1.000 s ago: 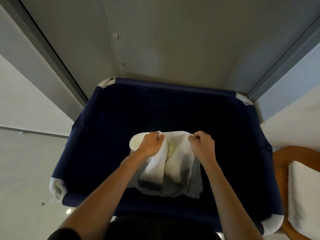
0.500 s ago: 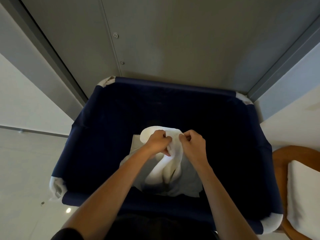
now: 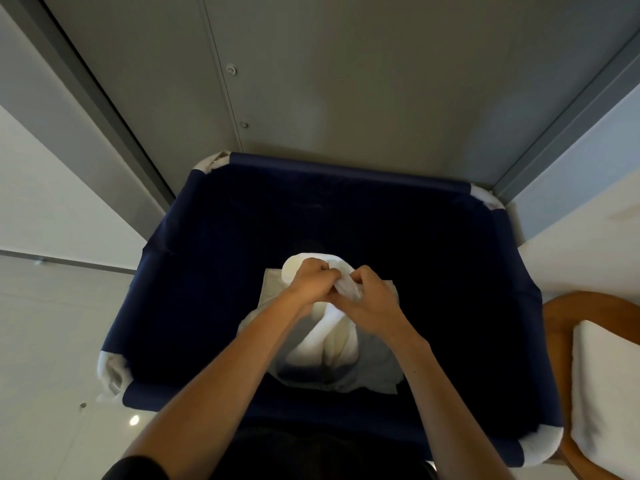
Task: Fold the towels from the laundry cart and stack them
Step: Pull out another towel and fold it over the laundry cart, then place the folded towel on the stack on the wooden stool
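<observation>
A white towel (image 3: 332, 344) hangs bunched over the dark blue laundry cart (image 3: 346, 164). My left hand (image 3: 310, 284) and my right hand (image 3: 369, 301) meet at its top edge, side by side and almost touching. Each hand pinches the cloth with curled fingers. The towel drapes down from them in loose folds into the cart's dark inside. A flat pale piece of cloth (image 3: 273, 282) shows just behind my left hand, inside the cart.
The cart stands against a grey wall panel (image 3: 346, 81). At the right edge a wooden chair (image 3: 561, 323) carries a folded white towel (image 3: 606, 393). Pale floor (image 3: 52, 341) lies to the left of the cart.
My hands, which held the towel's top edge apart, have come together at the middle. The towel has gathered into a narrower bunch between them.
</observation>
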`<state>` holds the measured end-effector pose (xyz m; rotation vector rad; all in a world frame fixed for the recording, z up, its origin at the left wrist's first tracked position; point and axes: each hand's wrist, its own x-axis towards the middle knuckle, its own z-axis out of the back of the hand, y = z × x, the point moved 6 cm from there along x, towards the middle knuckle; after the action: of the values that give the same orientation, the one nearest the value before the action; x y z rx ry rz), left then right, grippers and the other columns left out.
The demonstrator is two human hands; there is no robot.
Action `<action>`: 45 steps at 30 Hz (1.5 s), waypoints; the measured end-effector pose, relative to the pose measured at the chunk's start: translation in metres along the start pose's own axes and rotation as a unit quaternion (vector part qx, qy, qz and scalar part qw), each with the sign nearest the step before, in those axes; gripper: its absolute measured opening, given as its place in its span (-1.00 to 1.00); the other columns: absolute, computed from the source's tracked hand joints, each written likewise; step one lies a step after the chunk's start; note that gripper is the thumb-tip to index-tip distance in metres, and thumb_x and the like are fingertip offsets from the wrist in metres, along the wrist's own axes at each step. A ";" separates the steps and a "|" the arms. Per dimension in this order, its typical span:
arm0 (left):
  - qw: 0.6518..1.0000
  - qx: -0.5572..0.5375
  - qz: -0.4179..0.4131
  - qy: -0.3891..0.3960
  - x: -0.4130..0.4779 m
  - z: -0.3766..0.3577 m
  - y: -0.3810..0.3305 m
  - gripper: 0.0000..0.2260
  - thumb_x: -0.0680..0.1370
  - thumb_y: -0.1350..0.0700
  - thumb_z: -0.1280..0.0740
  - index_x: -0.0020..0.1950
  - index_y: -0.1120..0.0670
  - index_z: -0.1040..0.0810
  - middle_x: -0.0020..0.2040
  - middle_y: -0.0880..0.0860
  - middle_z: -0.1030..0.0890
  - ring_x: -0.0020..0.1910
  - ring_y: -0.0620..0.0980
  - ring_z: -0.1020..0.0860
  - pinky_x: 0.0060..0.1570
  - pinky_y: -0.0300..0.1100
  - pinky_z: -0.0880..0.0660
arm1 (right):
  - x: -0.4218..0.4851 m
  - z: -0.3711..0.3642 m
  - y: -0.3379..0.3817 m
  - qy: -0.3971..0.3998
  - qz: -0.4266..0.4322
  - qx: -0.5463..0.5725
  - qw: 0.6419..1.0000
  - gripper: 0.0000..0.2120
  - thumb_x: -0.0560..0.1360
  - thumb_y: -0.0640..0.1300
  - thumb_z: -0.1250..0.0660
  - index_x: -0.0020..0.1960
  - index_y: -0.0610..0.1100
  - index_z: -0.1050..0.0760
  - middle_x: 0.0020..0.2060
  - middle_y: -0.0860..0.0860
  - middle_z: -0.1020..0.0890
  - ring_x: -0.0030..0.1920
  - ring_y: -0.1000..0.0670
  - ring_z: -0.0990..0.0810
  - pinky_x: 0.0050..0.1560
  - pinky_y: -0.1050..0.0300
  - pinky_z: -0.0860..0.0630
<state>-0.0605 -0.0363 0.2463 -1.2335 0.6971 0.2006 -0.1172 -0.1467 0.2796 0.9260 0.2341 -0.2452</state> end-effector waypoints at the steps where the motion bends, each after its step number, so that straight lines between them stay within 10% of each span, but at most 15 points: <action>1: 1.000 -0.007 0.002 -0.002 0.001 0.000 0.000 -0.85 0.54 0.27 -0.25 -0.23 0.20 -0.50 -0.10 0.21 -0.65 -0.02 0.16 -0.65 0.04 0.04 -0.60 | 0.000 -0.003 -0.002 0.004 -0.001 -0.012 1.000 -0.68 0.45 0.05 -0.41 0.02 -0.06 -0.33 -0.14 0.11 -0.48 -0.20 0.14 -0.51 -0.31 0.34 -0.41; 10: 0.999 -0.034 -0.015 -0.021 0.002 0.022 0.008 -0.82 0.55 0.17 -0.25 0.08 0.18 -0.58 -0.11 0.08 -0.66 -0.03 0.03 -0.61 0.02 -0.08 -0.54 | -0.002 0.036 0.000 -0.133 0.037 0.038 0.990 -0.91 0.47 -0.24 -0.33 -0.15 -0.11 -0.43 -0.30 0.03 -0.54 -0.36 0.15 -0.48 -0.40 0.34 -0.41; 18: 0.948 0.304 -0.073 -0.064 0.021 0.046 0.062 -0.62 0.46 0.20 -0.37 0.26 0.00 -0.44 0.30 0.02 -0.26 0.33 -0.01 -0.25 0.13 -0.27 -0.38 | -0.019 0.074 0.029 -0.192 0.076 0.125 0.970 -0.88 0.43 -0.33 -0.34 -0.17 -0.14 -0.46 -0.33 -0.01 -0.54 -0.38 0.20 -0.43 -0.38 0.37 -0.39; 25: 0.898 0.429 -0.063 -0.072 0.022 0.037 0.072 -0.63 0.53 0.00 -0.33 0.34 -0.05 -0.45 0.48 0.11 0.00 0.43 0.19 -0.12 0.31 0.05 -0.36 | -0.025 0.082 0.039 -0.181 0.113 0.132 0.968 -0.84 0.43 -0.32 -0.37 -0.18 -0.09 -0.47 -0.34 0.04 -0.54 -0.36 0.17 -0.45 -0.37 0.35 -0.39; 32: 0.904 0.421 -0.046 -0.065 0.032 0.060 0.080 -0.71 0.60 0.04 -0.25 0.30 0.05 -0.55 0.52 0.07 -0.19 0.43 0.14 -0.24 0.30 0.04 -0.37 | -0.031 0.095 0.031 -0.184 0.128 0.142 0.964 -0.84 0.42 -0.35 -0.38 -0.18 -0.12 -0.49 -0.34 0.01 -0.54 -0.35 0.12 -0.46 -0.36 0.35 -0.40; 36: 0.914 0.369 -0.088 -0.145 0.030 0.081 0.064 -0.75 0.60 0.17 -0.20 0.18 0.21 -0.58 0.16 0.17 -0.57 0.06 0.15 -0.55 -0.06 -0.08 -0.48 | -0.030 0.100 0.016 -0.209 0.102 0.124 0.965 -0.86 0.43 -0.32 -0.38 -0.17 -0.11 -0.49 -0.32 0.00 -0.54 -0.36 0.15 -0.44 -0.37 0.36 -0.39; 45: 0.885 0.238 -0.246 -0.316 -0.009 0.130 -0.026 -0.82 0.58 0.22 -0.28 0.13 0.26 -0.55 0.13 0.16 -0.55 0.03 0.08 -0.55 -0.07 -0.22 -0.43 | -0.025 0.111 -0.027 -0.284 -0.002 0.041 0.958 -0.89 0.48 -0.27 -0.31 -0.06 -0.09 -0.49 -0.11 0.01 -0.56 -0.21 0.12 -0.49 -0.31 0.36 -0.33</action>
<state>-0.0053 0.0757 0.2926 -0.7590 -0.1489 -0.0032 -0.1390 -0.2493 0.3313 0.8998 -0.3079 -0.5160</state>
